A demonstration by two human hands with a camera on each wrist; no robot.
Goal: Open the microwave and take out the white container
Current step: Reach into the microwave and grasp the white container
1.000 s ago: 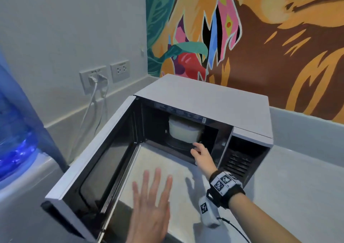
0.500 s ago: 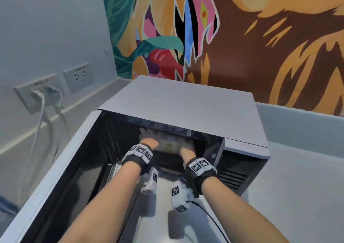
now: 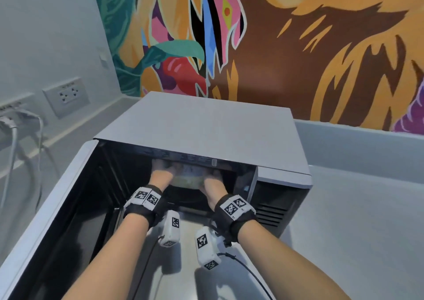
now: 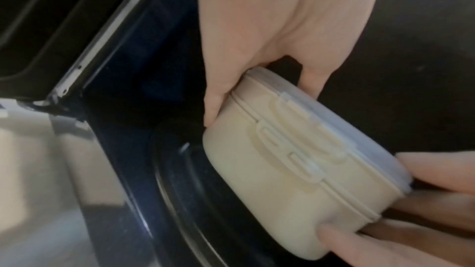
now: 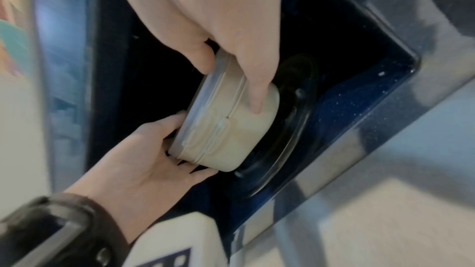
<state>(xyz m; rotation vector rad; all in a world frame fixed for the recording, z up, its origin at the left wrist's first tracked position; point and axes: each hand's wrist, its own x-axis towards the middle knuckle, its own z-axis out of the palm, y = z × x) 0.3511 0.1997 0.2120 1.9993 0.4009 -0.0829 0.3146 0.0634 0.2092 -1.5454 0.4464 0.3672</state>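
The grey microwave [image 3: 206, 125] stands on the counter with its door [image 3: 52, 198] swung wide to the left. Inside the dark cavity, the white container [image 3: 187, 177] with a clear clip-on lid sits over the glass turntable [image 5: 290, 129]. Both hands reach into the cavity. My left hand [image 3: 160, 173] grips the container's left end, thumb and fingers around it [image 4: 295, 170]. My right hand [image 3: 212, 181] grips the right end, thumb pressed on the side wall [image 5: 231, 125]. Whether the container is lifted off the turntable, I cannot tell.
Wall sockets [image 3: 66, 96] with plugged cables [image 3: 13, 139] lie to the left, behind the open door. The microwave's control side with vents [image 3: 270, 210] is right of the cavity. Grey counter [image 3: 355, 219] extends to the right, below a painted mural wall.
A second ago the left hand hovered flat over the counter and the right hand was at the cavity mouth. Both hands have since gone inside and taken hold of the container.
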